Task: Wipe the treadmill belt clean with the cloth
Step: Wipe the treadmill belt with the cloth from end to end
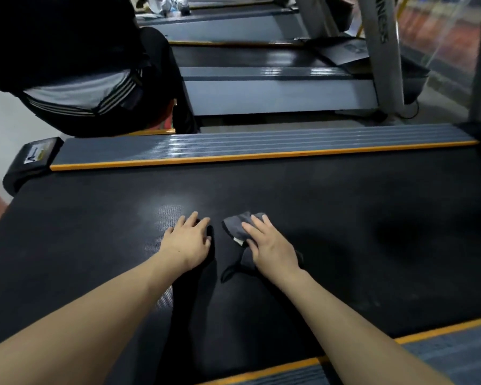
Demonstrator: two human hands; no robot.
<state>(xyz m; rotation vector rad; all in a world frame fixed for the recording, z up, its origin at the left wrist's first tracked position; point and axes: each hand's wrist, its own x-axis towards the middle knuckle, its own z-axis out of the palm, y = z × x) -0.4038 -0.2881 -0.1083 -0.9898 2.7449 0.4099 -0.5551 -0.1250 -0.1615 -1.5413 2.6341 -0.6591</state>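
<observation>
Belt point(345, 212), black and finely textured, fills the middle of the frame from left to right, with a pale sheen just above the left hand. The cloth point(238, 227), grey and crumpled, lies on the belt slightly right of centre; a small white tag shows at its lower left edge, and a dark fold trails out below the wrist. The right hand point(270, 245) presses flat on the cloth, fingers point(254, 227) stretched forward over it, pinning it down rather than gripping it. The left hand point(188, 241) rests palm-down on the bare belt just beside the cloth, apart from it, fingers slightly spread and holding nothing. Both bare forearms reach in from the bottom of the frame.

Above the belt runs a grey ribbed side rail point(261, 145) with an orange strip along its near edge; a second orange-edged rail point(428, 354) crosses the lower right corner. In the upper left, a person point(75, 79) in dark clothes with white stripes crouches beyond the rail. More treadmills point(261, 79) stand in the upper middle and right.
</observation>
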